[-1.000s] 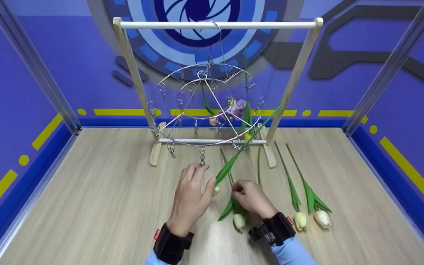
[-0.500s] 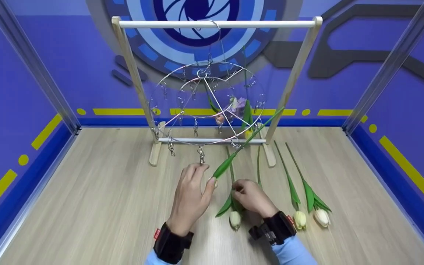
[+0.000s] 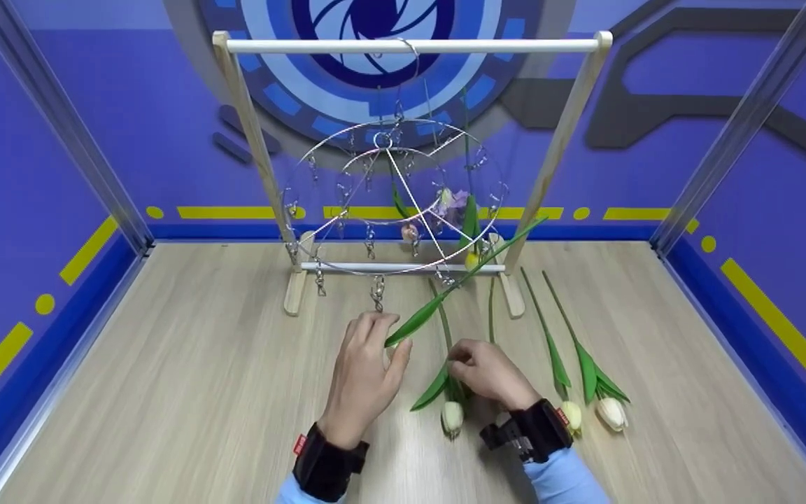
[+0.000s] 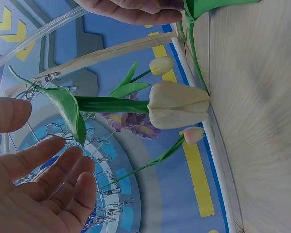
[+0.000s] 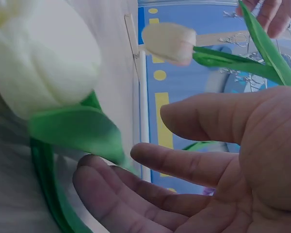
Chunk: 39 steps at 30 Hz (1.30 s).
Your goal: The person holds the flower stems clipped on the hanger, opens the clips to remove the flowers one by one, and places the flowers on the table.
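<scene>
A white tulip hangs bloom-down from a clip at the near side of a round wire clip hanger. Its green leaf passes behind my left hand, which hides the bloom in the head view. The left hand's fingers are spread beside the tulip, holding nothing. Low over the table, my right hand is beside a second white tulip lying there. In the right wrist view its thumb and fingers stand apart, fingertips right at that tulip's leaf.
A wooden rack carries the hanger. A purple flower, a peach-coloured tulip and a yellow tulip hang at its back right. To the right lie a pale yellow tulip and a white one.
The hanging tulip has swung left behind my left hand, and the hanger has turned slightly. My right hand has shifted a little right. The left hand stays in place.
</scene>
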### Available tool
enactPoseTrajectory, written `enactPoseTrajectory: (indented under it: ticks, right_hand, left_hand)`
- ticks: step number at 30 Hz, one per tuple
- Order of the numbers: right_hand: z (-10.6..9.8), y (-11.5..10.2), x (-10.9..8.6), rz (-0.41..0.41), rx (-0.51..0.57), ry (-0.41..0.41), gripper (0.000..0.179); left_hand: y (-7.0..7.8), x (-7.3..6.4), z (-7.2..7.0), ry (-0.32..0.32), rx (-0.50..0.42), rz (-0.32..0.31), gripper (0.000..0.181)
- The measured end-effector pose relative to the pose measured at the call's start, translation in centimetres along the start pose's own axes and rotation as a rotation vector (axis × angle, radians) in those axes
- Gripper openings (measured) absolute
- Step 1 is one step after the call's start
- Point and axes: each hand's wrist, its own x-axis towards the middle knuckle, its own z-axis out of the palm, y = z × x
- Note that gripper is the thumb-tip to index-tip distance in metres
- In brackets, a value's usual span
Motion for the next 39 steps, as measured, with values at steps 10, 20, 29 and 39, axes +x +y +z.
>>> enactPoseTrajectory:
  ticks: [10,20,29,39]
  right_hand:
    - [-2.6,-0.1,-0.7,0.024,0.093,0.017,0.021]
    - [-4.0,-0.7,-1.5,-0.082,0.133,0.076,0.021]
    - [-4.3,-1.9,-1.9,-0.225,0.130,0.165,0.017]
    - [-3.5,-2.9,-1.6,-0.350,0.197,0.274,0.019]
  left_hand:
    - [0.0,0.1,0.0,0.016,-0.004,0.010,0.030]
    - [0.3,0.1,0.0,0.010,-0.003,0.012,0.030]
    - [0.7,0.3,0.0,-0.006,-0.022,0.001,0.031]
    - [1.3,0.4,0.7,0.025,-0.017,0.053,0.037]
